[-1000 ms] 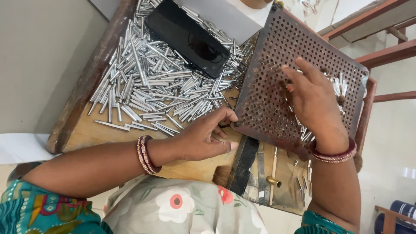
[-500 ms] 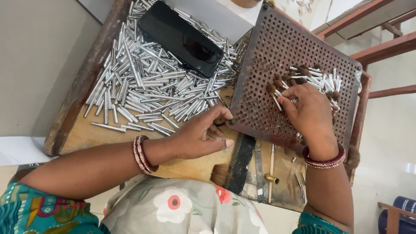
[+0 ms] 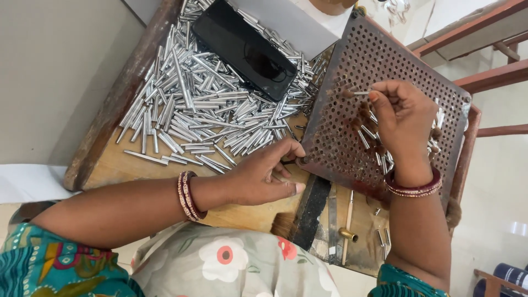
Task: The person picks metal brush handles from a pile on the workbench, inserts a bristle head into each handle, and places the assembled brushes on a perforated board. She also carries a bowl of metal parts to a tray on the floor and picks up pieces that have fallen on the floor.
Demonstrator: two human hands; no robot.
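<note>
A rusty perforated metal plate (image 3: 352,66) leans tilted on a wooden table (image 3: 110,170). My left hand (image 3: 264,176) grips the plate's lower left corner with fingers and thumb. My right hand (image 3: 404,121) rests over the plate's middle, pinching a short silver metal tube (image 3: 360,93) at the fingertips and pointing it left. Several more tubes (image 3: 369,135) lie on the plate under and beside that hand. A big heap of silver tubes (image 3: 203,110) covers the table to the left of the plate.
A black phone (image 3: 245,49) lies on the heap beside a white box (image 3: 302,19). A thin brass-tipped tool (image 3: 347,231) and a dark strap (image 3: 311,212) lie near the table's front edge. Wooden frame bars (image 3: 484,33) stand at the right.
My right hand has slid down and left across the plate, now holding one tube out at its fingertips. The left hand has stayed on the plate's corner.
</note>
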